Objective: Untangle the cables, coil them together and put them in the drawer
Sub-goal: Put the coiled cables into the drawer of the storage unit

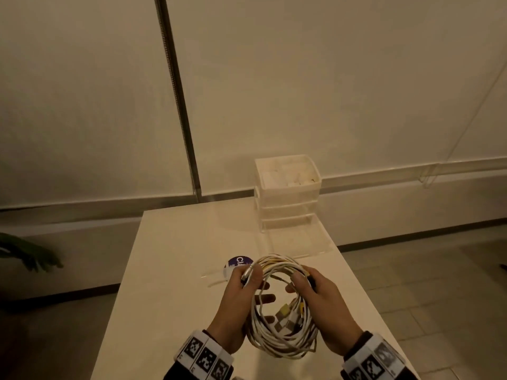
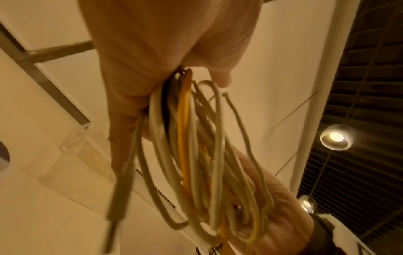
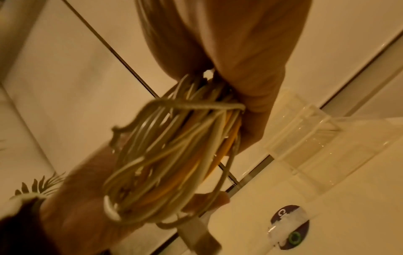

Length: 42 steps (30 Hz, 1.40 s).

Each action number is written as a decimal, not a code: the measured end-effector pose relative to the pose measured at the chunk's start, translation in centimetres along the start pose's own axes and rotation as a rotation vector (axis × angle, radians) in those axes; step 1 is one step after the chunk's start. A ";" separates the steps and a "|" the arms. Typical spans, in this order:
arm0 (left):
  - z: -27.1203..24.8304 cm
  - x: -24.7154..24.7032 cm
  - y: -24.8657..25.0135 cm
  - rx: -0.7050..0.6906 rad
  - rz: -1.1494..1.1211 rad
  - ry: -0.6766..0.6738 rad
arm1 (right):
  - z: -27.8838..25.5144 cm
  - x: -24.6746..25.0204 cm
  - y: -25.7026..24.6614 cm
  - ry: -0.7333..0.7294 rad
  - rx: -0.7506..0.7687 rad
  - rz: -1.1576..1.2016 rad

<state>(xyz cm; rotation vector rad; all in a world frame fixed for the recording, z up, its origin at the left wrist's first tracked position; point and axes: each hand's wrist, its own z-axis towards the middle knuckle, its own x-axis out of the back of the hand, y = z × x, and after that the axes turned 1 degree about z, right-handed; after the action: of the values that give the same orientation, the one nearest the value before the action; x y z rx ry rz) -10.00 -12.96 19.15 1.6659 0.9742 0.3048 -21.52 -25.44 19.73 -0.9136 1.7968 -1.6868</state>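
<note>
A coil of white, grey and yellow cables (image 1: 279, 311) hangs between both hands above the near half of the white table (image 1: 170, 270). My left hand (image 1: 241, 300) grips the coil's left side, with a metal plug (image 1: 247, 274) sticking out over its thumb. My right hand (image 1: 315, 297) grips the coil's right side. Several connectors lie inside the loop. The wrist views show the same coil (image 2: 196, 146) (image 3: 174, 146) from below, blurred. A clear drawer unit (image 1: 288, 193) stands at the table's far end, its lowest drawer (image 1: 296, 239) pulled out towards me.
A round dark sticker (image 1: 238, 263) with a clear strip over it lies on the table just beyond my left hand. A plant (image 1: 27, 253) stands on the floor at the left. Tiled floor lies to the right of the table.
</note>
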 end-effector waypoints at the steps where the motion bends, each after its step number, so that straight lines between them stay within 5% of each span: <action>1: 0.2 -0.4 -0.3 -0.007 0.011 -0.016 | 0.1 0.3 0.4 0.024 -0.006 -0.012; 7: 3.5 -3.3 -1.7 -0.074 0.260 0.023 | 2.9 3.5 1.6 0.055 -0.033 -0.014; 14: 8.4 -8.5 -3.6 -0.097 0.219 0.115 | 8.9 9.7 3.8 -0.061 -0.134 -0.034; 21: 15.1 -11.4 -3.9 0.194 0.283 0.136 | 15.9 12.7 6.2 -0.100 -0.293 -0.062; 33: 33.1 -9.4 -2.8 0.354 0.074 0.199 | 33.6 12.5 10.1 0.045 -0.665 0.175; 40: 40.2 -6.9 -6.1 0.425 0.143 0.246 | 39.3 11.0 14.6 -0.226 -0.579 -0.578; 42: 41.5 -6.1 -7.6 0.360 0.139 0.303 | 40.2 10.4 16.3 -0.225 -0.542 -0.548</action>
<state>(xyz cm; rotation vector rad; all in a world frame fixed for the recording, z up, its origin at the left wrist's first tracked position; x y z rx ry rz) 9.64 -45.52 -0.05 2.0613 1.1926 0.5092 -0.02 -59.44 0.38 -1.8891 1.9919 -1.3012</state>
